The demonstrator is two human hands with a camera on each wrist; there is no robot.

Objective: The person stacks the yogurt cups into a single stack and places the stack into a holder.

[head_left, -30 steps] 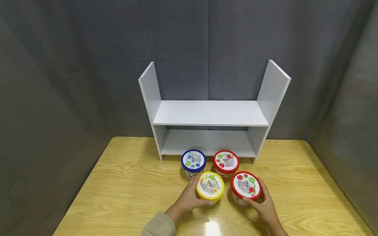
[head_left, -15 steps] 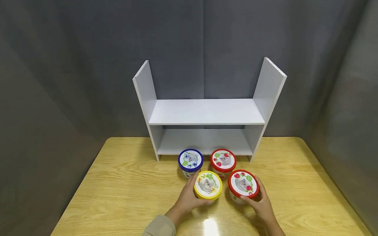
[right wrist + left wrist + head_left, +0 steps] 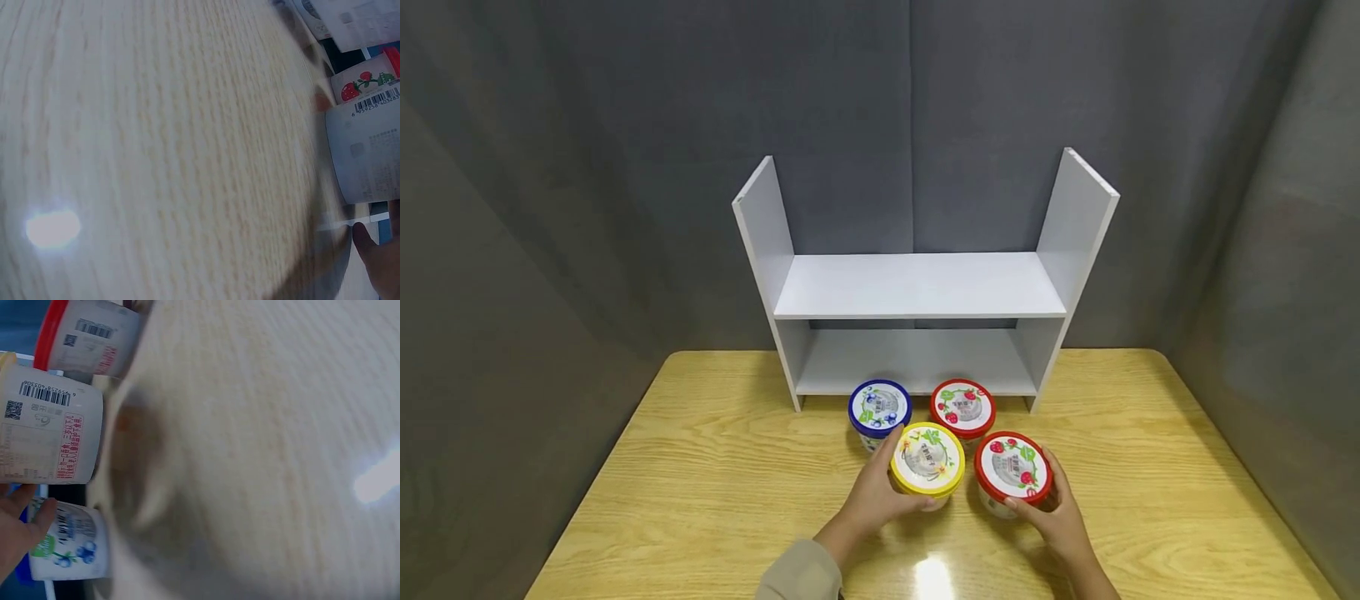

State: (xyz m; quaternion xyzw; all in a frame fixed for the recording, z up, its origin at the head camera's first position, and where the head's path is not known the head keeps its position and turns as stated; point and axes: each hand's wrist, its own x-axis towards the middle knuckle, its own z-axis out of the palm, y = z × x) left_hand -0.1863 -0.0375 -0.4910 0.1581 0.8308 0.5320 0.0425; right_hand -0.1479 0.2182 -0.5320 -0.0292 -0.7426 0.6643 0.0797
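My left hand (image 3: 870, 498) grips the yellow-lidded cup (image 3: 928, 459), thumb at its near side and fingers on its left. In the left wrist view this printed cup (image 3: 53, 425) appears slightly raised over its shadow. Around the front red-lidded cup (image 3: 1012, 468), decorated with strawberries, my right hand (image 3: 1060, 521) has its thumb and fingers; whether its base touches the table is unclear. Behind them stand a blue-lidded cup (image 3: 880, 407) with blueberries and a second red-lidded cup (image 3: 962, 407). The yellow-lidded cup partly hides the blue-lidded one.
A white two-level shelf (image 3: 920, 285) stands at the back of the wooden table (image 3: 715, 483), just behind the rear cups. Its side panels rise above the upper board. Grey curtains (image 3: 587, 208) enclose the back and sides.
The yellow-lidded cup has risen a little and shifted toward the shelf in my left hand. My right hand keeps its hold. The whole view has drifted slightly, with the scene moving left.
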